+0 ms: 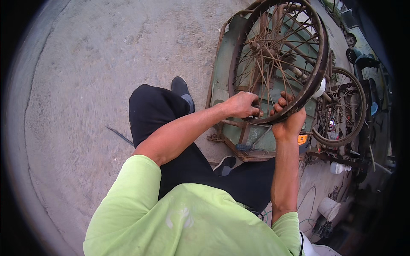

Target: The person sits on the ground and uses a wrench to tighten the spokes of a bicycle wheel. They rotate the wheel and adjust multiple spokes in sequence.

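Note:
A rusty spoked wheel (317, 77) without a tyre stands up in front of me, its hub and axle joined to the upturned green cart (222, 79) behind it. My left hand (244, 105) is closed at the lower left of the rim, thumb and fingers curled against it. Whether something small is also in that hand, I cannot tell. Around the bottom right of the rim, my right hand (291, 119) is wrapped from outside, with its fingertips showing among the spokes.
A second spoked wheel (362, 112) stands to the right. Beyond it are a white bottle (337, 167), a white bucket (329, 208) and cluttered metal parts. An orange and black box (303, 141) sits by my right forearm. A thin dark rod (119, 135) lies on the concrete at left.

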Tool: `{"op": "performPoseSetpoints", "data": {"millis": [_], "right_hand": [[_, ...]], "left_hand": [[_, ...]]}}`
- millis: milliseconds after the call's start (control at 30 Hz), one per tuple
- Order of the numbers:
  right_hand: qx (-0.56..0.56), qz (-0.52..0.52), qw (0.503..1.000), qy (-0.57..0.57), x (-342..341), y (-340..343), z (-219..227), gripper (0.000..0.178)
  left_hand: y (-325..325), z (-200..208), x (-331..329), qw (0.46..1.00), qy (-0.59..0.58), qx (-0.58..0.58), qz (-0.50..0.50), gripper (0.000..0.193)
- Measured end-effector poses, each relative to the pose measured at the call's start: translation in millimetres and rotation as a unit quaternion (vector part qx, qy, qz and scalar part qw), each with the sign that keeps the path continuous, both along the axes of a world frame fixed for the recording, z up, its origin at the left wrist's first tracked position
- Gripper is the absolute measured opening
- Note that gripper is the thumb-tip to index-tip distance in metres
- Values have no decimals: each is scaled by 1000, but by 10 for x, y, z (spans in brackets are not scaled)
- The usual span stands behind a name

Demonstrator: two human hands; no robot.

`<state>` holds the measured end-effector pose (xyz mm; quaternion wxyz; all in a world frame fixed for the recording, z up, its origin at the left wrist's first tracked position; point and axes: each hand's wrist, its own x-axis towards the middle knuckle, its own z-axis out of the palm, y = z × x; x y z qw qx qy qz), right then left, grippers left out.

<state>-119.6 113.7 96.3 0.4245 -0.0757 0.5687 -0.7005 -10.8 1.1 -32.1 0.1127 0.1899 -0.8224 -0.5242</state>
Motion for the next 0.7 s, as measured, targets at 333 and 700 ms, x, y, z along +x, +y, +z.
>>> {"op": "performPoseSetpoints", "data": {"millis": [333, 700], "right_hand": [[-7, -18, 1000, -2, 1, 5, -87, 48], [5, -19, 1000, -2, 24, -8, -80, 40]], "left_hand": [[109, 114, -84, 995, -67, -25, 72, 45], [96, 100, -13, 993, -80, -55, 74, 48]]}}
